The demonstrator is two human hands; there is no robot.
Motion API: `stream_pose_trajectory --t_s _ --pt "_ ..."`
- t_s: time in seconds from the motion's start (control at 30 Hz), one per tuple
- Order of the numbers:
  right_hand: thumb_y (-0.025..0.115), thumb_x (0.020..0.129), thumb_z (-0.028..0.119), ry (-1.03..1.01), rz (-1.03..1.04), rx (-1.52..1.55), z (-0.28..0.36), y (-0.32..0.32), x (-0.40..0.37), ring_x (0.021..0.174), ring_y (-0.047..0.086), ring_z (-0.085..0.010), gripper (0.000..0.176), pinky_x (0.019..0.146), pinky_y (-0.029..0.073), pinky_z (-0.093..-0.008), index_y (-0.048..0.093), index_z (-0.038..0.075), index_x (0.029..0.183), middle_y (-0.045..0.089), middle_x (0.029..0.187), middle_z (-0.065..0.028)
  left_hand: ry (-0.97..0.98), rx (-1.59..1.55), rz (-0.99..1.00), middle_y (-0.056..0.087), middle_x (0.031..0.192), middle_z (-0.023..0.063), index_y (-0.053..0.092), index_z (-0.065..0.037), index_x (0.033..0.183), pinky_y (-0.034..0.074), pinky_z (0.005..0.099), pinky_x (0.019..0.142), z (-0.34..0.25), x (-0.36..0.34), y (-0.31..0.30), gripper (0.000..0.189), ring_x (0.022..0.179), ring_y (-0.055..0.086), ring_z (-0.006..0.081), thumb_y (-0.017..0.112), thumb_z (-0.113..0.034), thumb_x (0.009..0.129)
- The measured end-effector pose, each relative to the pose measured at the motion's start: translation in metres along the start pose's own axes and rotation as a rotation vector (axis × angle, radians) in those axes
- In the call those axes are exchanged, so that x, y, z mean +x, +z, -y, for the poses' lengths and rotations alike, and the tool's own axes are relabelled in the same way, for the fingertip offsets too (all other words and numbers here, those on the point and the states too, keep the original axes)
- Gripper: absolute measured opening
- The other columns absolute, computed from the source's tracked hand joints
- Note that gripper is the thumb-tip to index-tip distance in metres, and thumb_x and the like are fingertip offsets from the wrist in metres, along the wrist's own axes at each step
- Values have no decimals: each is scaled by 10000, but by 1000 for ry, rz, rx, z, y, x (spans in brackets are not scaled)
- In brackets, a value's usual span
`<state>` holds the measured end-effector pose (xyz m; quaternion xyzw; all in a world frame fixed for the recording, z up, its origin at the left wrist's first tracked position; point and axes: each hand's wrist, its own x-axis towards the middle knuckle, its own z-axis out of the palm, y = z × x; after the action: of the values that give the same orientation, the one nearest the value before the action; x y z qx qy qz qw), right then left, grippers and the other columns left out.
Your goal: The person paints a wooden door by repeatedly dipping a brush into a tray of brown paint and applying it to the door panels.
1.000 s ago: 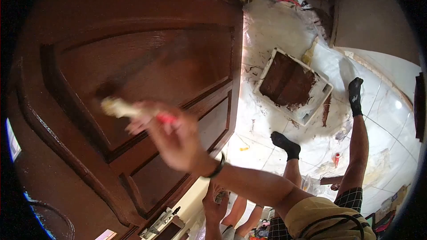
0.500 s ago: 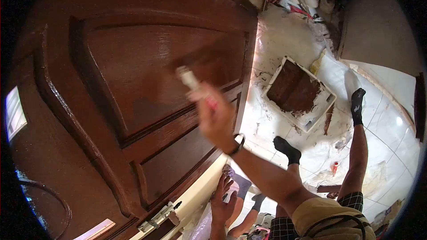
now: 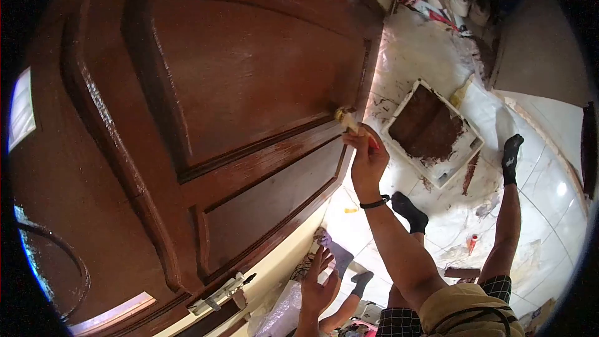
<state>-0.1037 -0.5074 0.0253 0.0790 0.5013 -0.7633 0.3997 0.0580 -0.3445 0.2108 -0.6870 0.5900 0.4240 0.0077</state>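
Holding a brush (image 3: 345,117), the right hand (image 3: 368,157) is raised up to a big brown door (image 3: 237,75). The fingers are pressed together around the red handle, with the thumb on top. The pale part of the brush sticks out above the fingers. Its tip touches the door at the bottom right corner of the big top panel, close to the door's edge. The door looks wet and shiny. A black band (image 3: 374,203) sits on the right wrist.

The left hand (image 3: 318,287) is low down, near the bottom of the door. Its fingers are spread wide and it holds nothing. A clear plastic bag (image 3: 281,312) lies just beside it. A metal latch (image 3: 218,293) sticks out of the door's edge nearby.

On the white floor (image 3: 424,43), well apart from the brush, lies a white tray (image 3: 454,163) with dark brown paint in it. Brown smears mark the floor around the tray. The person's two feet, in black socks (image 3: 409,209), stand on the floor near the tray.
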Motion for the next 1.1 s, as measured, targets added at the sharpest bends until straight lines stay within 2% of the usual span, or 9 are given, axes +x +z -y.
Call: stream_pose_trajectory --t_s 0.03,0.13,0.27,0.37,0.5,0.6,0.87,0.97,1.1 --pt "543 1027 139 -53 -25 -116 -1 7 -3 844 705 -157 243 753 555 -282 632 -38 1169 732 961 -118 -20 -7 7 544 1383 244 329 0 1506 491 415 1010 0 -2 -1 695 1227 597 327 610 3 870" --pt "627 946 108 -368 183 -372 30 53 -36 788 706 -193 235 689 550 -314 640 -21 1143 722 947 -155 -32 -10 -4 547 1363 254 320 12 1500 476 428 1028 -1 -6 -9 690 1237 584 326 604 17 871" --pt "651 900 5 -415 330 81 107 110 -92 801 715 -234 261 647 560 -329 614 -48 1153 711 957 -188 2 96 -32 586 1338 240 380 13 1475 538 411 948 -2 -10 -22 675 1168 641 324 655 -25 860" --pt "622 915 -21 -426 427 121 133 102 -99 845 727 -230 271 640 565 -301 595 -63 1181 712 998 -207 1 131 -37 608 1307 235 382 15 1471 539 409 948 11 -16 -25 674 1159 646 323 659 -23 859" --pt "513 984 17 -207 331 57 128 80 -87 876 729 -234 247 697 567 -272 590 -72 1201 721 990 -215 1 9 -90 628 1276 235 383 16 1470 540 398 949 -5 -14 -22 673 1158 648 301 662 -16 858" --pt "585 917 -31 -497 340 -87 96 92 -86 906 724 -250 280 709 576 -321 596 -51 1196 721 997 -188 15 25 -82 606 1313 231 372 2 1482 540 394 950 -1 -16 -24 690 1171 642 292 659 0 855" --pt "715 822 -41 -556 603 -20 123 75 -94 940 711 -310 393 757 598 -360 610 -47 1200 688 1056 -229 12 39 -85 564 1369 228 353 -9 1494 532 411 968 3 -21 -32 706 1184 631 315 655 2 856" --pt "738 812 -25 -780 459 -218 139 90 -73 919 707 -306 408 723 597 -346 625 -61 1202 676 1107 -232 -2 19 -82 564 1366 233 346 -11 1497 530 426 973 -2 -23 -24 709 1193 625 325 649 9 855" --pt "771 794 14 -865 705 -226 110 97 -86 927 694 -305 446 734 605 -371 632 -42 1215 658 1131 -204 29 16 -86 561 1367 236 328 -17 1505 528 442 975 -2 -24 -22 728 1206 615 333 645 22 851"
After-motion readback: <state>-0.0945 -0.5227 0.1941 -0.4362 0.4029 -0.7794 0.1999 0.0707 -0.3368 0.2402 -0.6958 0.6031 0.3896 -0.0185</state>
